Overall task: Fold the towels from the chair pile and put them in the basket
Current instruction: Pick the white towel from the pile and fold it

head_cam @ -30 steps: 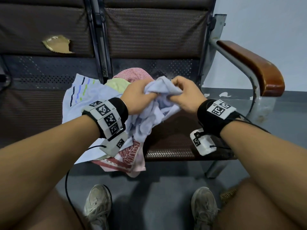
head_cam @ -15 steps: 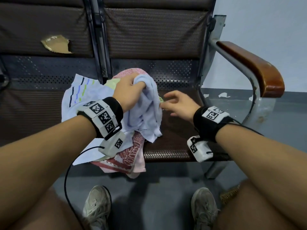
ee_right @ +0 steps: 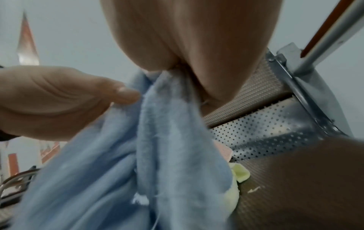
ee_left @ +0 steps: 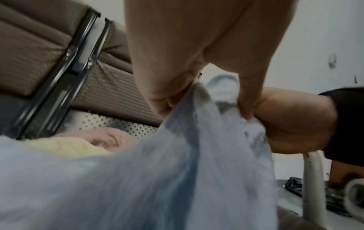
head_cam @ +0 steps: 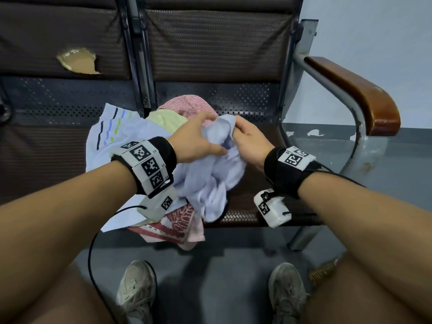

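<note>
The fingers (ee_right: 122, 91) of the left hand (head_cam: 198, 141) curl round the bunched upper edge of the pale blue towel (head_cam: 210, 181), and the right hand (head_cam: 250, 143), which half a second ago hovered free beside the cloth with fingers spread, now pinches the same edge just beside the left. A second ago both hands gripped the towel together; the right let go and has come back to take a fresh hold, so the person appears to be working along the hem in search of a corner. The towel is held up above the chair seat (head_cam: 257, 183), its lower part hanging crumpled over the front of the pile (head_cam: 131, 136), which lies where it lay: a striped white towel, a yellow-green one, a pink one behind and a red-patterned one drooping off the seat edge. This suggests the fold has not yet begun; the cloth must first be spread between the two hands. No basket shows in any view, so where it stands cannot be told.
</note>
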### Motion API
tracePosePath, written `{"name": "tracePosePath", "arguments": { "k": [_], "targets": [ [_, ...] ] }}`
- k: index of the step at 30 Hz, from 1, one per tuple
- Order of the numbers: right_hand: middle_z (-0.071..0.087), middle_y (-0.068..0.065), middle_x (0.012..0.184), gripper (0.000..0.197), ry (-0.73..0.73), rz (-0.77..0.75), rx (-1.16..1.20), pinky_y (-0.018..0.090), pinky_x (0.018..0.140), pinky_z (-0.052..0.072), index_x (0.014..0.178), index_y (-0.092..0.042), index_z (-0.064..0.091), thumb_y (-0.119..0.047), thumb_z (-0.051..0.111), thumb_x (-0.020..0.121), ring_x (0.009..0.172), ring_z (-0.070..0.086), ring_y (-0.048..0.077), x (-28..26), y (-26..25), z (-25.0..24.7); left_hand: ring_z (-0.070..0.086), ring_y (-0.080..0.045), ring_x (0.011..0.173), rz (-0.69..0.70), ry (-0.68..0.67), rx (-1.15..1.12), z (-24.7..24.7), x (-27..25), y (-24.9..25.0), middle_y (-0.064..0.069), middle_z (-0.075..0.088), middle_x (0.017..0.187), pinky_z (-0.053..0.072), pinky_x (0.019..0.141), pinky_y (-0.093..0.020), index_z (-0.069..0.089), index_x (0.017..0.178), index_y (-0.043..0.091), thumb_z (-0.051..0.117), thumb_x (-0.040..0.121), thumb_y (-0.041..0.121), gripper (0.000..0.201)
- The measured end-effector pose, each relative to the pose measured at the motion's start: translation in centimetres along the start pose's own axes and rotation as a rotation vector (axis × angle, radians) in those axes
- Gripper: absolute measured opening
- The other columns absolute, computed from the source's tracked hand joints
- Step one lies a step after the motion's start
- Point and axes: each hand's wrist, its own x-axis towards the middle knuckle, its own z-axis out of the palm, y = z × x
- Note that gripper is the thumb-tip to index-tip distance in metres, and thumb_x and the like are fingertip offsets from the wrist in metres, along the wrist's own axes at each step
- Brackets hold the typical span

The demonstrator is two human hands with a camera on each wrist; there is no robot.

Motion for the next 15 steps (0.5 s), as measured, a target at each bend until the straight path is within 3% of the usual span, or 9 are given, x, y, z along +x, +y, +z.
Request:
{"name": "tracePosePath", "arguments": {
  "k": [3, 5, 6, 8, 10, 11, 13, 15],
  "targets": [
    [0.062, -0.011, 0.081, 0.019, -0.027, -0.089, -0.051, 0.033, 0.079, 0.046, 0.087, -0.015, 0.061, -0.029, 0.048, 0.090, 0.079, 0.054, 0.003, -0.1, -1.0, -0.9, 0.056, -0.019, 0.073, -0.010, 0.080, -0.024, 0.4, 0.3, 0.4, -0.002, 0.064, 0.076, 0.046, 0.063, -0.027, 0.060, 0.086, 0.017, 0.072, 0.083, 0.019, 0.013],
    [0.059, -0.015, 0.079, 0.020, -0.053, -0.093, -0.194, 0.022, 0.065, 0.043, 0.093, -0.021, 0.056, -0.037, 0.059, 0.080, 0.069, 0.051, 0.000, -0.5, -0.9, -2.0, 0.045, -0.020, 0.066, -0.046, 0.228, -0.080, -0.2, 0.8, 0.3, 0.001, 0.049, 0.061, 0.036, 0.052, -0.028, 0.048, 0.068, 0.020, 0.056, 0.086, 0.006, 0.024],
    [0.060, -0.012, 0.081, 0.026, -0.061, -0.085, -0.331, 0.021, 0.061, 0.043, 0.098, -0.022, 0.054, -0.035, 0.063, 0.078, 0.066, 0.053, 0.000, -0.7, -0.6, -2.6, 0.042, -0.019, 0.067, -0.065, 0.282, -0.142, -0.5, 1.0, 0.3, 0.002, 0.044, 0.060, 0.033, 0.054, -0.029, 0.043, 0.066, 0.021, 0.049, 0.085, 0.002, 0.028],
    [0.065, 0.000, 0.084, 0.023, -0.089, -0.043, -0.634, 0.029, 0.064, 0.048, 0.099, -0.016, 0.057, -0.026, 0.066, 0.081, 0.073, 0.061, 0.012, -1.0, 0.7, -3.6, 0.043, -0.020, 0.070, -0.094, 0.348, -0.275, -0.7, 1.3, 0.4, 0.001, 0.044, 0.063, 0.035, 0.062, -0.034, 0.041, 0.067, 0.021, 0.043, 0.085, 0.000, 0.027],
    [0.065, 0.007, 0.078, 0.011, -0.094, 0.095, -0.753, 0.032, 0.063, 0.047, 0.081, -0.012, 0.062, -0.019, 0.059, 0.089, 0.075, 0.061, 0.026, -1.1, 2.2, -4.4, 0.047, -0.021, 0.074, -0.114, 0.409, -0.317, -0.8, 1.5, 0.4, 0.003, 0.049, 0.072, 0.039, 0.066, -0.035, 0.046, 0.080, 0.020, 0.041, 0.086, 0.002, 0.020],
    [0.061, 0.006, 0.069, 0.025, -0.077, 0.162, -0.727, 0.031, 0.058, 0.043, 0.068, -0.014, 0.059, -0.020, 0.056, 0.092, 0.069, 0.058, 0.026, -1.1, 2.8, -5.0, 0.051, -0.020, 0.078, -0.112, 0.430, -0.307, -0.8, 1.6, 0.3, 0.004, 0.054, 0.080, 0.043, 0.069, -0.035, 0.051, 0.092, 0.019, 0.041, 0.086, 0.001, 0.021],
    [0.052, 0.001, 0.058, 0.038, 0.005, 0.205, -0.578, 0.028, 0.053, 0.035, 0.058, -0.016, 0.052, -0.023, 0.052, 0.096, 0.058, 0.049, 0.020, -0.9, 3.5, -5.8, 0.059, -0.017, 0.091, -0.070, 0.411, -0.267, -1.0, 1.6, 0.1, 0.003, 0.064, 0.105, 0.050, 0.082, -0.032, 0.057, 0.118, 0.020, 0.042, 0.084, -0.001, 0.042],
    [0.048, -0.002, 0.058, 0.036, 0.118, 0.135, -0.415, 0.028, 0.055, 0.034, 0.061, -0.016, 0.051, -0.027, 0.054, 0.096, 0.054, 0.043, 0.015, -0.6, 3.2, -5.8, 0.064, -0.018, 0.099, -0.048, 0.364, -0.226, -0.7, 1.6, 0.0, 0.000, 0.069, 0.111, 0.053, 0.092, -0.035, 0.067, 0.117, 0.020, 0.047, 0.084, -0.002, 0.045]
  ]
}}
